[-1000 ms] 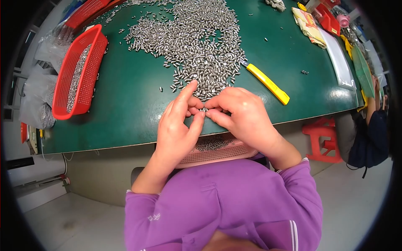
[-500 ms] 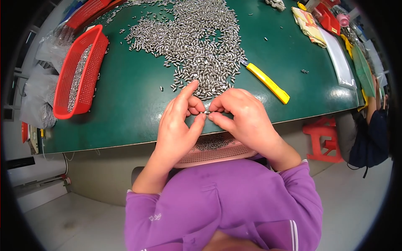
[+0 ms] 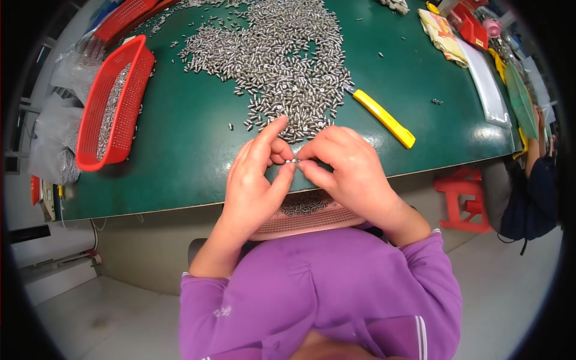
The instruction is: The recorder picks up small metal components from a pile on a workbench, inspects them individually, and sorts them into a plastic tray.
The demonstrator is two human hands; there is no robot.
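Observation:
Just over the table's near edge, my left hand point(image 3: 249, 180) and my right hand point(image 3: 348, 165) meet fingertip to fingertip. Each is closed in a pinch of thumb and fingers, and a tiny shiny metal part point(image 3: 292, 161) shows between them. Its exact shape is too small to make out. The left index finger points up and away from the pinch. Right beyond my fingers begins a broad pile of small bullet-shaped metal pieces point(image 3: 288, 72). Below my hands, at my lap, a pink basket point(image 3: 306, 225) holds more small metal pieces.
The green table point(image 3: 180, 144) carries a long red basket point(image 3: 131, 114) of metal pieces at left. A yellow utility knife point(image 3: 384, 119) lies right of the pile, blade touching its edge. Cloth point(image 3: 443, 37) and red bins point(image 3: 468, 27) sit far right; a red stool point(image 3: 465, 201) stands below.
My right fingertips have shifted slightly left, closer against the left ones, and less of the small metal part shows between them. The left hand stays almost still.

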